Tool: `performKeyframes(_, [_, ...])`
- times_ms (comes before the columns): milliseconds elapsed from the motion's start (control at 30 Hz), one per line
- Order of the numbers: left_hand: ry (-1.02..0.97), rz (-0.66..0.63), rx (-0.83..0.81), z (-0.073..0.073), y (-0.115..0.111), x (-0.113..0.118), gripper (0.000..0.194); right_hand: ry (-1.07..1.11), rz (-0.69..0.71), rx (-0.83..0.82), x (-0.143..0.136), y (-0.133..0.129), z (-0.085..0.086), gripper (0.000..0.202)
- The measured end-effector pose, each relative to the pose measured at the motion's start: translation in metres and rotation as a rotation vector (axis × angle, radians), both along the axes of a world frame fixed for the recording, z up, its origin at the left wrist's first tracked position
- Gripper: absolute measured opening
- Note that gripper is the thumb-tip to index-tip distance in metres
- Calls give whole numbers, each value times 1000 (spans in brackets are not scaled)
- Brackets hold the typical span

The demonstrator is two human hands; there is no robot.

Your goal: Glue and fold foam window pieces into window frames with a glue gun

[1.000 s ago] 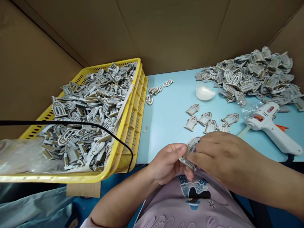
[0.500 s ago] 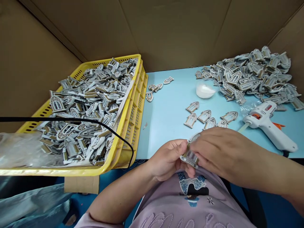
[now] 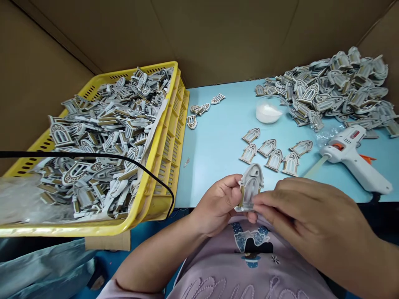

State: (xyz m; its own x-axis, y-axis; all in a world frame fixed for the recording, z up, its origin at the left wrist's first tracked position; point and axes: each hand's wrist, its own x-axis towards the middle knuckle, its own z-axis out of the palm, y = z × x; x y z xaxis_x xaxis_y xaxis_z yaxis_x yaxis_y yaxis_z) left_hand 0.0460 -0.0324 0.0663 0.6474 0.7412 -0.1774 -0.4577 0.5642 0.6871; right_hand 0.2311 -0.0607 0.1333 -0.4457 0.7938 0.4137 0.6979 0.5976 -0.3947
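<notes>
My left hand [image 3: 218,201] holds a small arched window piece [image 3: 251,187] between thumb and fingers, upright above the table's front edge. It is grey-white with a pointed top, a small hole near the peak and a pale panel in its opening. My right hand [image 3: 318,220] has thumb and forefinger pinched at the piece's lower right edge; whether anything small is between them is hidden. Just beyond, several similar arched pieces [image 3: 274,159] lie on the light blue table [image 3: 215,166]. Right of them a white glue gun [image 3: 353,151] rests on its side, a pale glue stick at one end.
A yellow crate [image 3: 179,124] heaped with arched pieces stands on the left, a black cable [image 3: 124,158] crossing it. At the back right is a big pile of pieces [image 3: 336,91]. A clear cup [image 3: 268,113] holds white material. Cardboard walls [image 3: 224,37] enclose the table.
My right hand has moved down and right off the piece's upper part to its lower right edge. The piece has turned, showing more of its face. The view has shifted slightly.
</notes>
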Motion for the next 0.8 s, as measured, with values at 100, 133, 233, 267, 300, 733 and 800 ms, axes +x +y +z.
performKeyframes(100, [53,74,34,0,-2,3,52,-34,-44,28,-8,-2,-7,15])
performKeyframes(133, [68,99,44,0,-2,3,52,-51,-55,39,-9,-2,-8,14])
performKeyframes(233, [103,149,65,-4,-1,4,52,-111,-71,84,-12,-1,-12,13])
performKeyframes(267, [112,155,67,-5,0,4,52,-120,-66,86,-14,0,-13,13])
performKeyframes(300, [118,157,65,-6,0,4,52,-118,-57,78,-15,2,-16,13])
performKeyframes(733, [-33,66,-73,-12,1,0,54,465,-15,-394,18,15,0,14])
performKeyframes(800, [-52,60,-88,-13,2,0,56,726,63,-525,24,14,-2,16])
